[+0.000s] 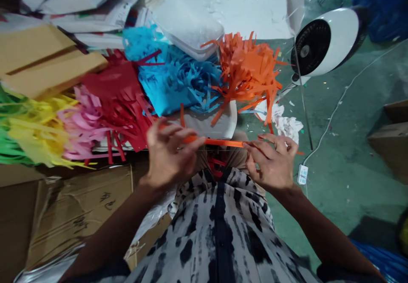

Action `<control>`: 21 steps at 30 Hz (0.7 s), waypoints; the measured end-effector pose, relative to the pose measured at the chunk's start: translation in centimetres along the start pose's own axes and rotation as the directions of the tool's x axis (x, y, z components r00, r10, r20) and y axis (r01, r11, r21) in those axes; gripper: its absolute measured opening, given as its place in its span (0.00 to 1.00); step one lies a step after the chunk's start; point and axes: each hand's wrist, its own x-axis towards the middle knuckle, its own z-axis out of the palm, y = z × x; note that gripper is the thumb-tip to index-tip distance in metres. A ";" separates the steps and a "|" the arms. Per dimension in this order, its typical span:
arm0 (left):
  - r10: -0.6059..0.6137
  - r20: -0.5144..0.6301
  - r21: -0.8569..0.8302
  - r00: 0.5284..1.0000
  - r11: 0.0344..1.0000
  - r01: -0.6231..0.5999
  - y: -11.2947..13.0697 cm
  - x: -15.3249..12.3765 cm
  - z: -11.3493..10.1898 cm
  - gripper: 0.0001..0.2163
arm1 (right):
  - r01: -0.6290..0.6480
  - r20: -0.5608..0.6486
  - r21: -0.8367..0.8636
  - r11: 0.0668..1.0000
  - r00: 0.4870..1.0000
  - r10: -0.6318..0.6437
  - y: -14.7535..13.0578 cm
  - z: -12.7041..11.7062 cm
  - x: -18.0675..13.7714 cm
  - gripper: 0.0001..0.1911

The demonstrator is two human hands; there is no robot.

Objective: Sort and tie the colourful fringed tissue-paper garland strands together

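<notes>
An orange paper strip (223, 142) runs level between my two hands, just above my patterned shirt. My left hand (168, 155) is closed, pinching the strip's left end, with another orange strip sticking up past its fingers. Pinching the right end, my right hand (270, 159) is closed too. Ahead lies a pile of orange strips (248, 70), beside heaps of blue strips (172, 79), red strips (117, 96), pink strips (83, 121) and yellow strips (35, 130).
A white fan (325, 41) stands on the green floor at the right, its white cable (338, 104) leading to a small switch box (302, 174). Cardboard boxes (76, 206) lie at the lower left and a brown one (41, 62) at upper left. White foam trays (191, 28) sit behind the strips.
</notes>
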 end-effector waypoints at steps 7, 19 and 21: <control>0.029 0.220 -0.294 0.975 0.955 0.038 3.5 2.8 4.6 0.09 | -0.033 0.077 -0.010 0.999 0.996 0.034 -0.4 -0.4 0.9 0.08; -0.112 0.266 -0.107 0.957 0.984 0.145 3.2 3.2 4.2 0.10 | -0.188 0.204 0.044 0.981 0.963 0.175 -0.7 0.7 2.5 0.12; -0.147 0.278 -0.077 0.949 0.982 0.174 3.1 3.2 4.0 0.10 | -0.206 0.232 0.008 0.978 0.952 0.199 -0.8 0.7 2.7 0.13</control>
